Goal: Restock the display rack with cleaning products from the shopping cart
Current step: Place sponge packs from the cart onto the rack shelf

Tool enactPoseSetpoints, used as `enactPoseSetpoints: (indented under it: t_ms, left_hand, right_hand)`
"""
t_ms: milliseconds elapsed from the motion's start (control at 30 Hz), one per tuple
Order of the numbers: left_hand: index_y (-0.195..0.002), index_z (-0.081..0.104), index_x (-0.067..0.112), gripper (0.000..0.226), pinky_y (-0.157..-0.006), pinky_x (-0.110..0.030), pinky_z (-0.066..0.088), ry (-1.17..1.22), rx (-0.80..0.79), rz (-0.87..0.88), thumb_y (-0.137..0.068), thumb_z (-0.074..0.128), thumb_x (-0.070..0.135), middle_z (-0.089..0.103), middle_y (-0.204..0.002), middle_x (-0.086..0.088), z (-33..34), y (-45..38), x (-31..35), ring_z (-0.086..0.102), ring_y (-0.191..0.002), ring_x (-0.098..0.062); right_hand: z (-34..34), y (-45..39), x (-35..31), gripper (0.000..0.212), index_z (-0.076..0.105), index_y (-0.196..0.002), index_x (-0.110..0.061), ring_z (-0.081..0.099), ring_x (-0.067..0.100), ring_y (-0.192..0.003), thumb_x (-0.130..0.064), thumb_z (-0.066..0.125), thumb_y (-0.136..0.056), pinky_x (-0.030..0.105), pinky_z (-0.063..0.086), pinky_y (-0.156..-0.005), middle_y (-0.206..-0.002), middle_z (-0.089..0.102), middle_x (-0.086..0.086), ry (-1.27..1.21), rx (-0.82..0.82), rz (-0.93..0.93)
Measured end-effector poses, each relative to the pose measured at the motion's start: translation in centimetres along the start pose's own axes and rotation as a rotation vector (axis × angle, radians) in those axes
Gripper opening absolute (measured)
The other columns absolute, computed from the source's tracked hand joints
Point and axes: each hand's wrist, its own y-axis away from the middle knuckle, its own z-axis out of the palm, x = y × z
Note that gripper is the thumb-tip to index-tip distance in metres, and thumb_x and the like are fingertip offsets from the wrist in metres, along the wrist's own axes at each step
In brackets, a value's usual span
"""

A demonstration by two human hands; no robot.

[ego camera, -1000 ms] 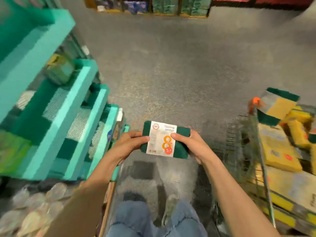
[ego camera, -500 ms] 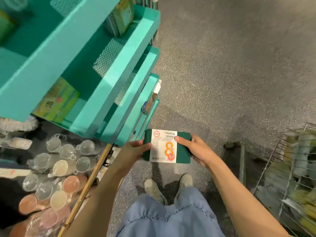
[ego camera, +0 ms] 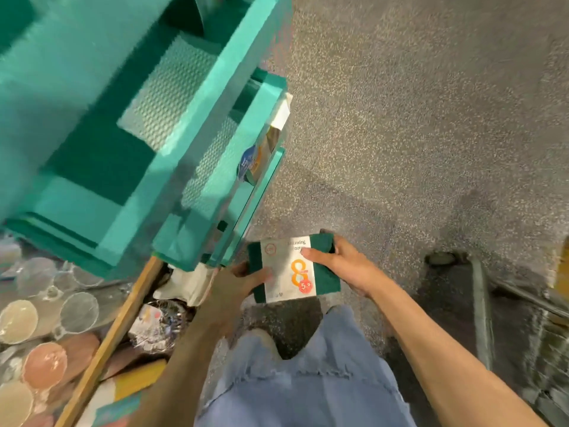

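Floor (ego camera: 415, 124), grey and speckled, fills the view from twelve round to four o'clock and runs under everything else. Rack (ego camera: 191, 134), teal with stepped shelves, takes the ten o'clock quarter; its tiers lean out toward the person, so a pack can likely be dropped in from above, and the perforated liners show bare stretches, which I judge to be the space to fill. Cart (ego camera: 480, 306) sits at four o'clock, only its wire edge showing, blurred. A bin of plastic cups (ego camera: 46, 334) lies at eight o'clock, behind a wooden rail.

Sponge pack (ego camera: 292, 268), dark green with a white label, sits just below centre at six o'clock, beside the rack's lowest tier. The left hand (ego camera: 237, 282) grips its left edge, thumb on the label, fingers beneath. The right hand (ego camera: 341, 263) grips its right edge the same way. Two hands hold it flat with the label up, probably to square it before shelving.
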Motion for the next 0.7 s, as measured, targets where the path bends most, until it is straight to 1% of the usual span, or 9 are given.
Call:
enactPoseSetpoints:
  t_ms: [67, 167, 233, 333, 400, 467, 533, 600, 700]
  left_hand:
    - [-0.094, 0.068, 0.014, 0.021, -0.085, -0.040, 0.053, 0.013, -0.020, 0.033, -0.073, 0.071, 0.012, 0.074, -0.094, -0.004, -0.1, -4.4, -1.6, 0.070, -0.088, -0.023]
    - [-0.094, 0.069, 0.014, 0.038, -0.089, -0.047, 0.051, -0.031, -0.061, 0.093, -0.059, 0.079, 0.026, 0.074, -0.094, -0.008, 0.0, -11.9, -3.8, 0.069, -0.090, -0.028]
    - [-0.093, 0.070, 0.011, 0.035, -0.092, -0.052, 0.049, -0.067, -0.046, 0.128, -0.063, 0.081, 0.025, 0.073, -0.091, -0.011, 0.2, -16.6, -5.6, 0.069, -0.090, -0.032]
    - [-0.093, 0.071, 0.006, 0.026, -0.094, -0.053, 0.048, -0.089, -0.009, 0.202, -0.070, 0.079, 0.015, 0.071, -0.095, -0.018, 0.4, -22.7, -7.7, 0.067, -0.093, -0.034]
    - [-0.094, 0.071, 0.003, 0.031, -0.091, -0.046, 0.052, -0.088, -0.020, 0.267, -0.067, 0.079, 0.016, 0.071, -0.096, -0.018, 0.3, -25.4, -8.2, 0.067, -0.090, -0.031]
    - [-0.092, 0.071, 0.005, 0.027, -0.075, -0.033, 0.057, -0.104, -0.034, 0.319, -0.069, 0.079, 0.017, 0.073, -0.089, -0.013, -0.2, -27.7, -8.4, 0.070, -0.079, -0.024]
    - [-0.085, 0.069, 0.004, 0.012, -0.059, -0.023, 0.055, -0.079, -0.023, 0.349, -0.077, 0.073, 0.012, 0.074, -0.079, -0.009, -0.9, -29.0, -8.9, 0.069, -0.066, -0.017]
    - [-0.082, 0.068, 0.004, 0.006, -0.058, -0.023, 0.056, -0.062, -0.020, 0.385, -0.079, 0.068, 0.009, 0.073, -0.075, -0.009, -1.8, -30.0, -9.4, 0.069, -0.063, -0.016]
    - [-0.081, 0.069, 0.006, 0.006, -0.065, -0.027, 0.059, -0.075, 0.070, 0.466, -0.077, 0.070, 0.011, 0.073, -0.078, -0.010, -3.6, -30.5, -10.3, 0.069, -0.064, -0.017]
  right_hand:
    - [-0.8, -4.2, 2.0, 0.025, 0.051, -0.104, -0.018, 0.065, 0.016, -0.085, -0.021, 0.067, -0.084, 0.034, 0.054, -0.082, -0.096, 0.067, 0.002, 0.016, 0.002, -0.048]
    - [-2.4, -10.8, 5.7, 0.035, 0.053, -0.109, -0.013, 0.066, 0.022, -0.092, -0.018, 0.071, -0.079, 0.034, 0.054, -0.085, -0.106, 0.067, 0.009, -0.010, 0.076, -0.098]
    - [-3.5, -14.9, 8.2, 0.042, 0.055, -0.114, -0.007, 0.066, 0.020, -0.088, -0.015, 0.072, -0.076, 0.029, 0.056, -0.079, -0.107, 0.067, 0.012, -0.034, 0.080, -0.126]
    - [-4.7, -20.5, 10.8, 0.060, 0.058, -0.115, -0.003, 0.068, 0.023, -0.090, -0.022, 0.081, -0.063, 0.036, 0.055, -0.083, -0.105, 0.070, 0.013, -0.008, 0.061, -0.198]
    - [-5.2, -23.6, 11.9, 0.042, 0.064, -0.107, -0.005, 0.069, 0.024, -0.088, -0.015, 0.078, -0.068, 0.038, 0.055, -0.083, -0.098, 0.072, 0.010, 0.014, 0.040, -0.281]
    - [-5.4, -26.2, 12.2, 0.026, 0.065, -0.099, -0.009, 0.070, 0.021, -0.083, -0.008, 0.072, -0.075, 0.034, 0.058, -0.078, -0.092, 0.074, 0.007, 0.018, 0.028, -0.349]
    - [-5.1, -28.2, 12.3, 0.024, 0.064, -0.099, -0.009, 0.071, 0.020, -0.081, -0.005, 0.070, -0.076, 0.032, 0.058, -0.074, -0.090, 0.074, 0.006, 0.017, -0.025, -0.410]
    - [-4.6, -30.2, 12.6, 0.025, 0.064, -0.100, -0.007, 0.071, 0.020, -0.081, -0.002, 0.068, -0.076, 0.031, 0.059, -0.072, -0.091, 0.074, 0.007, 0.011, -0.087, -0.461]
    - [-2.7, -32.8, 12.8, 0.024, 0.064, -0.096, -0.010, 0.070, 0.014, -0.076, 0.004, 0.065, -0.077, 0.027, 0.058, -0.070, -0.085, 0.074, 0.000, 0.022, -0.164, -0.537]
